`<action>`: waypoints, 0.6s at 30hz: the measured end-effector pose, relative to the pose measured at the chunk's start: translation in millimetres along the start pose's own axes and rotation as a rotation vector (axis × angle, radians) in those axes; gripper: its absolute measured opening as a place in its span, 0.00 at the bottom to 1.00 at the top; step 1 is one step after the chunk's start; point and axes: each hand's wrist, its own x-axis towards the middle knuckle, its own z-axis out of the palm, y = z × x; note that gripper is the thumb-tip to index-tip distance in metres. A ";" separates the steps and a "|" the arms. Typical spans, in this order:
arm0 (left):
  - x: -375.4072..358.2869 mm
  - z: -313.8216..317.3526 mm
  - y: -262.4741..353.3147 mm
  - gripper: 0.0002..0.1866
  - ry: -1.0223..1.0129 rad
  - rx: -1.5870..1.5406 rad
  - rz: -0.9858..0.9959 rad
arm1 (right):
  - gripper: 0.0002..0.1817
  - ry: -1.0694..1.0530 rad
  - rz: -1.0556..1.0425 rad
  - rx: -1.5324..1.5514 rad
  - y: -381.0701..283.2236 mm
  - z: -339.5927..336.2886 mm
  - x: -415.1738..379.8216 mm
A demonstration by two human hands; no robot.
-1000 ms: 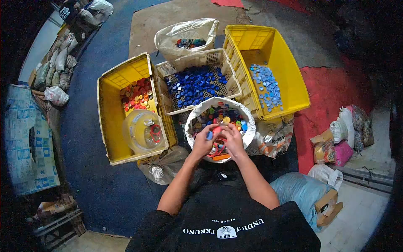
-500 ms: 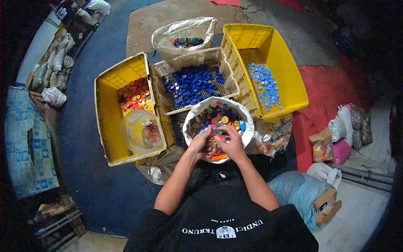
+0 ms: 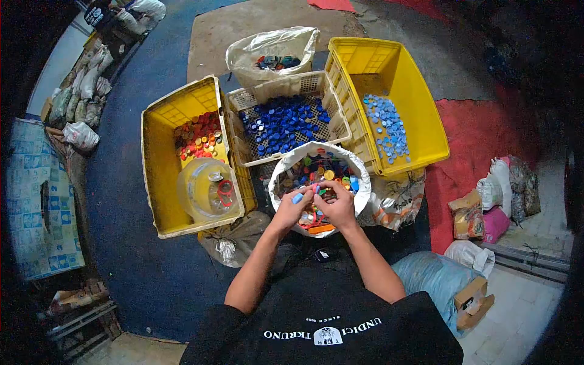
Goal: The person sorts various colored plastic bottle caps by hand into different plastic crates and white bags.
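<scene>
Above the near white sack (image 3: 363,193), apparently at a handling step: pinching a small pink piece (image 3: 316,189) between left hand (image 3: 292,210) and right hand (image 3: 339,208), with both nearly touching. Also gripping a light-blue cap (image 3: 297,198) in the left hand, just left of the pink piece. To proceed, would probably need firm hold on the cap while loosening one side's pinch.

Left forearm (image 3: 258,267) and right forearm (image 3: 373,265) extend forward, converging; left hand (image 3: 291,210) and right hand (image 3: 339,208) adjoin, fingers curled inward.
</scene>
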 end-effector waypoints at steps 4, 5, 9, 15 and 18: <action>-0.1 -3.5 0.4 0.18 -0.046 0.188 0.078 | 0.15 -0.054 0.101 0.118 9.9 -2.6 -1.9; 0.2 -5.5 1.2 0.18 -0.047 0.188 0.077 | 0.15 -0.054 0.103 0.118 13.7 -3.9 -2.1; -0.5 -7.3 3.4 0.17 -0.154 0.330 0.111 | 0.15 -0.167 0.070 0.071 29.5 -14.1 -3.4; -1.0 -9.3 2.7 0.16 -0.196 0.278 0.083 | 0.15 -0.261 0.214 0.322 38.3 -16.1 -6.7; -2.2 -10.5 7.5 0.16 -0.215 0.372 0.085 | 0.17 -0.247 0.182 0.311 36.2 -15.6 -8.2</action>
